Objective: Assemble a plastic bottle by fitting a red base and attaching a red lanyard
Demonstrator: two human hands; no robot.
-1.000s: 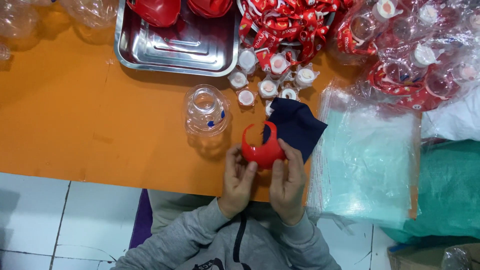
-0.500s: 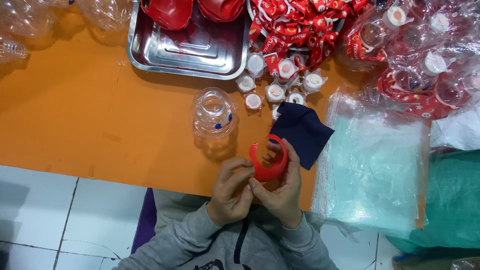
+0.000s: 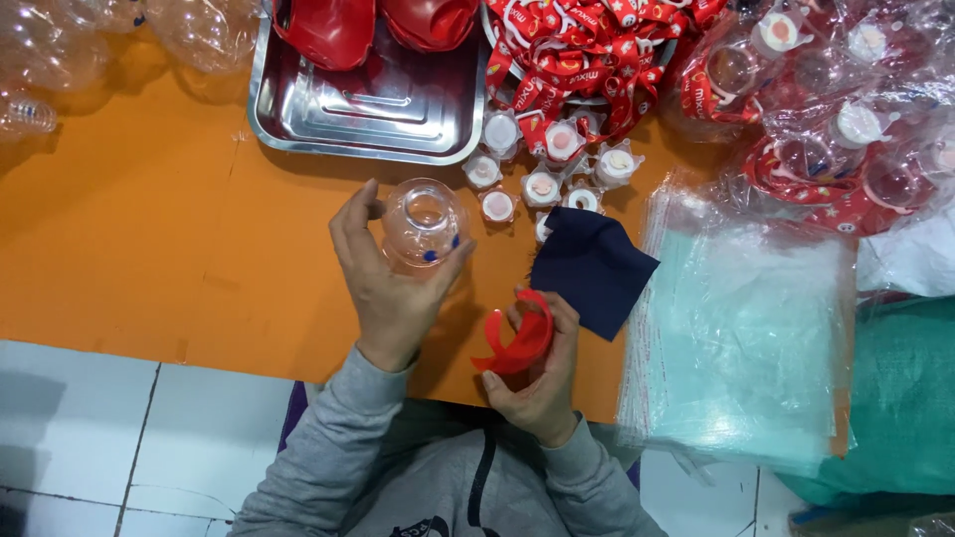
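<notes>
My left hand is wrapped around a clear plastic bottle that stands upright on the orange table, its open mouth facing up. My right hand holds a red plastic ring-shaped piece near the table's front edge, close to my body. A dark blue cloth lies on the table just right of that hand.
A steel tray with red pieces sits at the back. Several small white caps stand between tray and cloth. Red printed straps pile behind them. Clear bags lie stacked at right; empty clear bottles at back left.
My left hand has let go of the red piece and reached forward to grasp the clear bottle. My right hand keeps the red piece and has dropped slightly lower.
</notes>
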